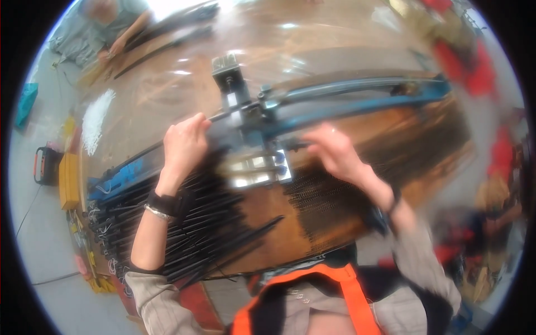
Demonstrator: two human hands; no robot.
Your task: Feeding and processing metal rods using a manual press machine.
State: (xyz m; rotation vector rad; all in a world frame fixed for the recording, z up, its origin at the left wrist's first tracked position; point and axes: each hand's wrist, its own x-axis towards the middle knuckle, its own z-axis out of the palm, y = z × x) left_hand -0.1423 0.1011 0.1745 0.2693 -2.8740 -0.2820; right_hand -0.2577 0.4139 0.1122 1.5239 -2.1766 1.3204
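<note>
My left hand (187,142) is closed in a pinch round a thin black rod (151,149). The rod runs from the left into a dark metal clamping fixture (254,114) on the bench. My right hand (335,148), smeared by motion, has its fingers bent just right of the fixture, beside a dark knob-like part (296,143). I cannot make out whether it grips that part. A blue metal bar frame (346,117) extends right from the fixture. Below it lies a shiny plate with pale blocks (254,172).
Many black rods (195,223) lie bundled at the near left, with a dark ribbed pile (357,201) at the near right. The brown bench top (268,206) shows between them. White strips (99,120) lie at the left. A co-worker (100,33) is at the far left.
</note>
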